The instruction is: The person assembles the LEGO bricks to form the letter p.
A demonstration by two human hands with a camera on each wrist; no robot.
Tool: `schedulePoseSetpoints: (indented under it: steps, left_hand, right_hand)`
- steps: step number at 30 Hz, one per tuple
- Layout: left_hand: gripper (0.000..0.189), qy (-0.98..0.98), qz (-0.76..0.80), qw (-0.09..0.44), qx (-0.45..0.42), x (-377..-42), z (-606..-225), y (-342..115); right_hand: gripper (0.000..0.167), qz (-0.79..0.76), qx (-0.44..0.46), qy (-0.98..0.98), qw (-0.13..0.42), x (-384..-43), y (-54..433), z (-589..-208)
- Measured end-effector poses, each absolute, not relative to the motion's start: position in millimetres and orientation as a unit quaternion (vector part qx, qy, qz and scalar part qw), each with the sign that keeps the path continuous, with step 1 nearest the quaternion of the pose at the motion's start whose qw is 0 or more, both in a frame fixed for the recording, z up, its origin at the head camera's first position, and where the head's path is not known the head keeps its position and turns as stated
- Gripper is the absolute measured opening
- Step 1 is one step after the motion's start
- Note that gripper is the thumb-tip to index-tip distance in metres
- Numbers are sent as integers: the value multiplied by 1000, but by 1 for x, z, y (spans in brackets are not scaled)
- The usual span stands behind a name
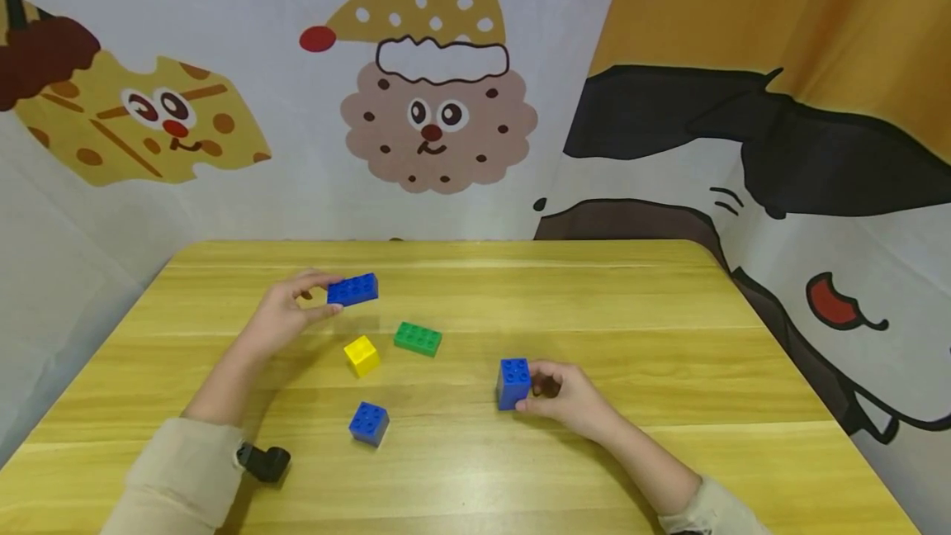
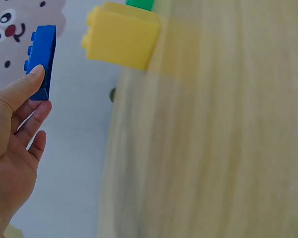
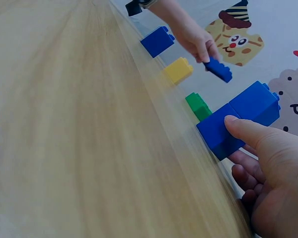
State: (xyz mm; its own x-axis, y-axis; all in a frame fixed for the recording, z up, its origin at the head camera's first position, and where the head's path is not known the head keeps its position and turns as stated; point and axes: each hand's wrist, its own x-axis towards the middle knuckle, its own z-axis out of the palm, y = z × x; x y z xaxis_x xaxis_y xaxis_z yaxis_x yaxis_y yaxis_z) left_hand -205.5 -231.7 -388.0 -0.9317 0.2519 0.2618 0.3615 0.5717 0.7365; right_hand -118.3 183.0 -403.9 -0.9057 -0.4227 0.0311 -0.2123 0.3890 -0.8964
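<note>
Here, left hand (image 1: pixel 288 310): pinches a blue brick (image 1: pixel 352 289), toward the table's (image 1: pixel 631 295) far left corner.
Right hand (image 1: pixel 570 400): half-curled, pinches two stacked blue blocks (image 1: pixel 513 386), well in from the right edge.
Yellow block (image 1: pixel 361 356), green brick (image 1: pixel 418 338): lying between the hands.

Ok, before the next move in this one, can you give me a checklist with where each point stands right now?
1. Left hand has a grip on the flat blue block: ok, pinched between thumb and fingers.
2. Flat blue block lifted off the table: ok, the right wrist view shows it raised.
3. Right hand has a grip on the blue stack: ok, two blocks joined, studs up.
4. Base of the stack resting on the table: cannot tell.
5. Tabletop between the two held pieces free: not ok, the green block lies there.
6. Small blue block studs up: ok.
</note>
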Motion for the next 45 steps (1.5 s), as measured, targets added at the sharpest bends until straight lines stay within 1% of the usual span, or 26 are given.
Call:
schedulePoseSetpoints:
  steps: [9,16,19,23,25,30,34,45]
  left_hand:
    - [40,-879,-430,105,-176,-191,-372,-222]
    - [38,-871,-432,144,-183,-175,-361,-207]
    - [37,-863,-442,152,-193,-168,-357,-199]
    - [37,-854,-457,148,-197,-161,-356,-189]
    - [37,-853,-460,148,-199,-158,-356,-185]
    - [37,-837,-482,152,-211,-150,-357,-173]
    - [37,-824,-504,141,-215,-144,-358,-161]
    - [39,-818,-522,101,-217,-132,-357,-128]
  right_hand:
    - [36,-511,-188,833,101,-132,191,-437]
    - [37,-518,-188,829,101,-133,192,-439]
    - [37,-523,-185,826,102,-128,189,-429]
    - [37,-529,-185,822,102,-128,189,-429]
    - [38,-531,-187,820,100,-131,192,-438]
    - [41,-547,-191,810,92,-132,194,-441]
    - [43,-562,-195,800,79,-131,195,-441]
    - [42,-581,-219,784,6,-128,195,-439]
